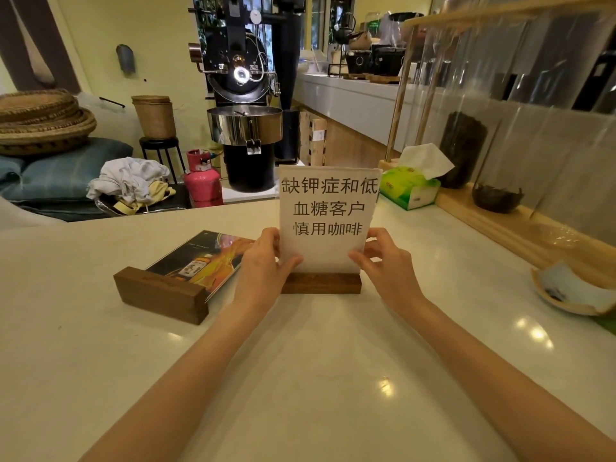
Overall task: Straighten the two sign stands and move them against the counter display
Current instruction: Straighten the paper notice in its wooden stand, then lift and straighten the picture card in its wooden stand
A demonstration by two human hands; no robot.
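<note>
A person is standing at a pale, glossy stone table (100,328), both bare forearms reaching forward. The left hand (263,261) and the right hand (386,261) are pinching the lower side edges of a white paper sign printed with black Chinese characters (328,215), thumbs in front and the other fingers behind the sheet. The sign is standing upright in a dark wooden block base (321,283) that is resting on the table, roughly in the middle.

Just to its left, a second stand is lying toppled: a glossy dark-and-orange drink advertisement card (203,258) is lying flat, pointing away, with its dark wooden block base (160,293) tipped on its side at the near end.

Far right, along the table's edge, a light wooden display rail with tall clear glass tubes (500,208) is running away from the viewer; a green tissue box (410,188) is sitting at its far end and a shallow wooden dish (573,295) nearer.

The risks, as I judge them: the hands are holding only the paper, not the block, so lifting or sliding could pull the sheet out of its slot or crease it. Pushed by the paper alone, the stand could tip over. Moving right, it could knock the glass tubes or the dish. The left wrist is passing close above the fallen card and could drag it.
</note>
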